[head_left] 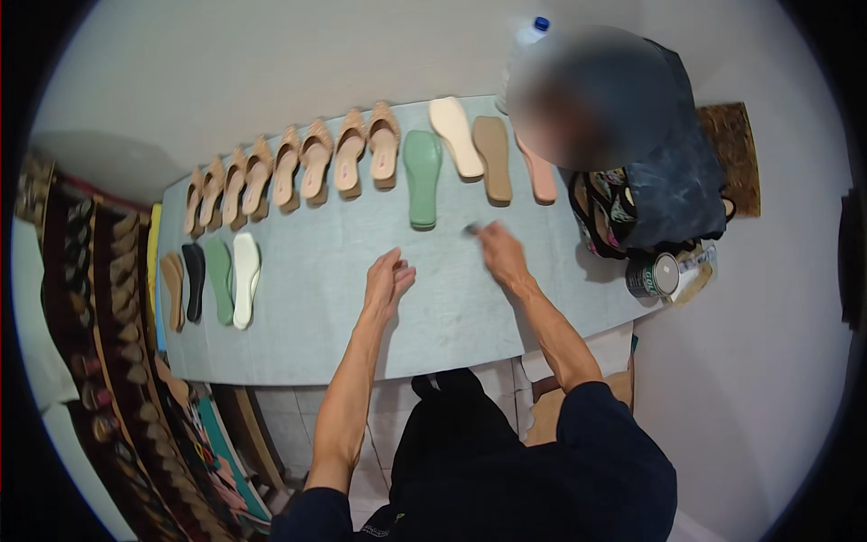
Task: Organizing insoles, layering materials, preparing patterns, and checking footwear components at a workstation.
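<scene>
Right hand (502,256), dark object (470,229), at fingertips (485,233)

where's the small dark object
In the head view, the small dark object is in the right hand, right of the bottom of the upper green sole.

Pale grey-blue table (316,307), beige heeled mules (315,163) in a row, coloured soles (423,181), tin (642,277)

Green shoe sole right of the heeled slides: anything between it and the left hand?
Nothing visible: only pale tabletop shows between the left hand and the green shoe sole. The right hand, holding a small dark object, is right of that path.
</scene>
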`<action>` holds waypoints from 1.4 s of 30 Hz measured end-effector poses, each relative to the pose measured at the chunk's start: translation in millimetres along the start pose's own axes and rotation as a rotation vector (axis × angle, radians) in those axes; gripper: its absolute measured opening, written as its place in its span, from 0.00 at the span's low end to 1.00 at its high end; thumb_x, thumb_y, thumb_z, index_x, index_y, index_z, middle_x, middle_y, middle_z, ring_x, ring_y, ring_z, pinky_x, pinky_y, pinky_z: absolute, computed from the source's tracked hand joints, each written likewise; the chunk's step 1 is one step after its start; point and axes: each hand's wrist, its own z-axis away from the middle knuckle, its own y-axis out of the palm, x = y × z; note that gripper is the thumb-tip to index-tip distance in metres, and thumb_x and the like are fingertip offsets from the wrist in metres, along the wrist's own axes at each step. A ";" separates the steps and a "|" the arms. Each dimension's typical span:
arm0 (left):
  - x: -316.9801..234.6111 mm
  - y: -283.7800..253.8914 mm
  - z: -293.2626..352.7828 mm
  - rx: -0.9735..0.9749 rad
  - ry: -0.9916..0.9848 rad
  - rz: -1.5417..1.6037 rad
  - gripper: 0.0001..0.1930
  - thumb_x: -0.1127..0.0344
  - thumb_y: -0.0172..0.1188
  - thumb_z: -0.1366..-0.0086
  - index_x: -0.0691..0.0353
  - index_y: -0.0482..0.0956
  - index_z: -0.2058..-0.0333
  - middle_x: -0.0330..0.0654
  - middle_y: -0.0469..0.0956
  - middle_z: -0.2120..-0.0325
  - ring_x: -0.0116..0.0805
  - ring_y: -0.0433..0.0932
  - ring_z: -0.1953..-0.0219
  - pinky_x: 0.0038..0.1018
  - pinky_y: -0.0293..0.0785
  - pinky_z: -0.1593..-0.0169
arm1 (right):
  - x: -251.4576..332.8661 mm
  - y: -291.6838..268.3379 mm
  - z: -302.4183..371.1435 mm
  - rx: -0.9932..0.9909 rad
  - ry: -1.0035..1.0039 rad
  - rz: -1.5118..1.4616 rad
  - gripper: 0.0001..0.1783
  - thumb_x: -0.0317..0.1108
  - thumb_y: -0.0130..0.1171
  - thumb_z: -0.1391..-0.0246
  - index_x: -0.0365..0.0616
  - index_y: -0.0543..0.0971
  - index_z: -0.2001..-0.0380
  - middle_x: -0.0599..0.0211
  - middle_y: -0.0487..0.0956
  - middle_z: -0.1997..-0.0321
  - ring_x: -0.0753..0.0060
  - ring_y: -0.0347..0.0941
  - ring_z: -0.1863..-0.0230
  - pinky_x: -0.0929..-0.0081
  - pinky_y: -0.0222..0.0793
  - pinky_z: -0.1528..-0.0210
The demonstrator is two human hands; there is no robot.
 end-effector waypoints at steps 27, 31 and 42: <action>-87.5 107.6 -71.1 0.054 -0.032 0.231 0.20 0.69 0.69 0.39 0.77 0.75 0.54 0.52 0.76 0.61 0.41 0.83 0.65 0.28 0.89 0.60 | 76.8 104.7 60.5 0.779 -0.559 -0.347 0.12 0.31 0.49 0.38 0.41 0.80 0.59 0.50 0.81 0.58 0.48 0.78 0.56 0.54 0.73 0.51; -79.6 98.7 -65.7 0.044 -0.049 0.274 0.19 0.70 0.67 0.37 0.78 0.74 0.53 0.53 0.75 0.60 0.42 0.83 0.63 0.28 0.90 0.59 | 53.6 78.5 45.3 0.198 -0.548 -0.286 0.12 0.33 0.47 0.34 0.41 0.80 0.59 0.51 0.80 0.59 0.47 0.78 0.58 0.55 0.75 0.56; -39.3 81.4 -79.1 0.035 -0.048 0.199 0.18 0.69 0.59 0.32 0.77 0.72 0.49 0.56 0.72 0.52 0.47 0.81 0.56 0.33 0.88 0.55 | 125.0 90.8 196.5 0.954 -0.332 -0.568 0.15 0.36 0.48 0.34 0.36 0.78 0.55 0.42 0.79 0.49 0.44 0.75 0.45 0.52 0.69 0.43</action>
